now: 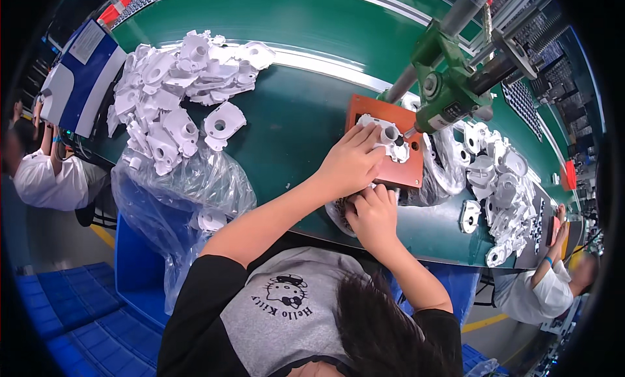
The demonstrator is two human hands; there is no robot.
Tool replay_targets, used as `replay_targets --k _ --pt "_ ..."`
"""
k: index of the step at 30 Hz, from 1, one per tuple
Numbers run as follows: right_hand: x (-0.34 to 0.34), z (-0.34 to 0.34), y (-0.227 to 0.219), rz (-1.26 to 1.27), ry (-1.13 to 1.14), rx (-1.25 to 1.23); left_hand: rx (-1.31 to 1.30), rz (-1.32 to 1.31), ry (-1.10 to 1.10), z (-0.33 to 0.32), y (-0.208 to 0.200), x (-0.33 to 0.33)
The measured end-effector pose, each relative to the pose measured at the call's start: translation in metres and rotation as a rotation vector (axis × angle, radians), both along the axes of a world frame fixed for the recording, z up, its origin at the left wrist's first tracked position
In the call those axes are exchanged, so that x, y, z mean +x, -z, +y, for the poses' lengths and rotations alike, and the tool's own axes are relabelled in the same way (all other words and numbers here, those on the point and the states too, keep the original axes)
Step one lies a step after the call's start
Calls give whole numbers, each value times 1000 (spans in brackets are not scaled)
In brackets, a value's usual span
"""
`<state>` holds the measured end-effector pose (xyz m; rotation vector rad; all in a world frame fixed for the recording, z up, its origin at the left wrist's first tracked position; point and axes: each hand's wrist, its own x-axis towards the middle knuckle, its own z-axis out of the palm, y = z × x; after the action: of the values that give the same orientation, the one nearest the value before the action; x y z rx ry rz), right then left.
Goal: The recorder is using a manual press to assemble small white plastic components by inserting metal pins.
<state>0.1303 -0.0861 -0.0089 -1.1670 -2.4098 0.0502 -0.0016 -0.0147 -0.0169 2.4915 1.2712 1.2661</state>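
Note:
My left hand [355, 161] presses its fingers over a white plastic housing [390, 134] with a round collar. The housing rests on an orange fixture plate [407, 175] under the green hand press [449, 97], whose thin tip stands beside the collar. My right hand [374, 217] is just in front of the plate's near edge, its fingers curled and closed. Whatever it has between its fingers is hidden. A partly covered dark round container [340, 217] sits beside that hand.
White housings form a pile [163, 78] at the left and another pile [508, 182] at the right. Plastic bagging [215, 182] hangs over a blue bin [140, 266]. A white and blue machine [84, 78] stands far left. Other people sit at both sides.

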Motion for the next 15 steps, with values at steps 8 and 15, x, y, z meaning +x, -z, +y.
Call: replay_targets --k 8,15 --pt "-12 1 5 -116 109 46 8 5 3 1 1 1" --pt "-11 3 -1 -214 98 -21 20 10 2 1 2 0"
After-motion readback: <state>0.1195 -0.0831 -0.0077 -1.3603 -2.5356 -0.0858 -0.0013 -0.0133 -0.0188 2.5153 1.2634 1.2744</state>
